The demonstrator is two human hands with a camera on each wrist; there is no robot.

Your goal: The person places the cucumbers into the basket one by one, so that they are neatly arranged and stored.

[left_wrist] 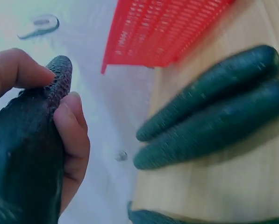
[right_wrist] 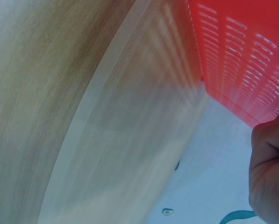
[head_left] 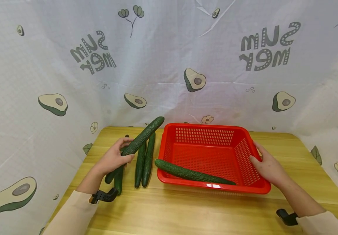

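Observation:
My left hand [head_left: 114,159] grips a long dark green cucumber [head_left: 143,138], held slanting above the table with its far end up and to the right. In the left wrist view, thumb and fingers wrap this cucumber [left_wrist: 27,154]. Beneath and beside the hand lies another cucumber [head_left: 118,184], partly hidden. Two more cucumbers [head_left: 139,168] [head_left: 149,158] lie side by side between that hand and the red plastic basket [head_left: 204,126]. One cucumber [head_left: 192,173] lies along the basket's near side, its left end over the rim. My right hand [head_left: 270,166] holds the basket's right rim.
The wooden table [head_left: 186,212] extends in front of the basket and to its right. A white cloth [head_left: 163,65] printed with avocados hangs behind the table and along both sides. Each wrist wears a black strap [head_left: 107,195].

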